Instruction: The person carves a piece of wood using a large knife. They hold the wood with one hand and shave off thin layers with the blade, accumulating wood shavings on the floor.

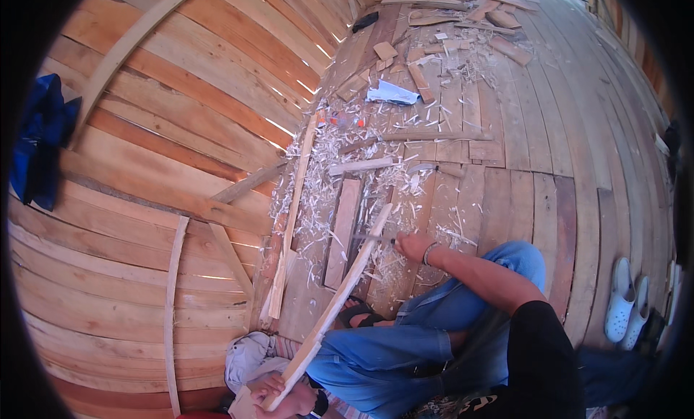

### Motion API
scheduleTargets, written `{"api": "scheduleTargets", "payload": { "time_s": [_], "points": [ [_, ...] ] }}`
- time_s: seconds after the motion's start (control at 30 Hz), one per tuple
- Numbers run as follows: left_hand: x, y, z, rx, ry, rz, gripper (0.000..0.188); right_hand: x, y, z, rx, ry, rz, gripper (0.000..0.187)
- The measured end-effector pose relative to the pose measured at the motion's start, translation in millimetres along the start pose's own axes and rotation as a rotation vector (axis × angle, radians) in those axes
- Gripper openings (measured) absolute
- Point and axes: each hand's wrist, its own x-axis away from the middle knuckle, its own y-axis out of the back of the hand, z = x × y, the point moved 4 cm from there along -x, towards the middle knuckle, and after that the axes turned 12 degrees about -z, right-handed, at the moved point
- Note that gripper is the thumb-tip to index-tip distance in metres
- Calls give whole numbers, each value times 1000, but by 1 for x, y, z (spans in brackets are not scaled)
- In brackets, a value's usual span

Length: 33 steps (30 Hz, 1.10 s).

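A long, pale wooden strip (334,303) slants up from the lower left, passing beside my bent left knee. My left hand (275,396) is wrapped round its near end, at the bottom of the view. Out to the right, my right hand (413,246) is closed round the handle of a knife (367,237). The thin blade lies across the strip near its far end. Most of the handle is hidden in my fist. Beneath the strip's far part, a flat reddish board (343,231) rests on the floor.
Curled wood shavings (311,195) cover the floor ahead. A curved-blade knife (442,169) lies beyond my right hand. A long batten (295,216) and a short pale stick (361,166) lie nearby. Offcuts (463,43) are heaped farther back. White clogs (620,300) stand at right; a plank wall (166,130) rises at left.
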Motion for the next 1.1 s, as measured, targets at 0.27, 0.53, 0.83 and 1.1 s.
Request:
{"api": "scheduleTargets", "payload": {
  "time_s": [0.27, 0.53, 0.83, 1.1],
  "points": [
    [11, -16, 1, -67, -1, -264, 33, -9, 14, -15, 23, -41, -46, 38],
    [10, -15, 7, -34, 21, -193, 32, -17, -7, -67, 49, -234, -100, 35],
    [-4, -8, -9, -53, -45, -84, 34, -19, -11, -38, -34, -72, -21, 34],
    [2, -15, -4, -45, -3, -112, 35, -28, -8, -59, 77, -75, -75, 35]
  ]
}}
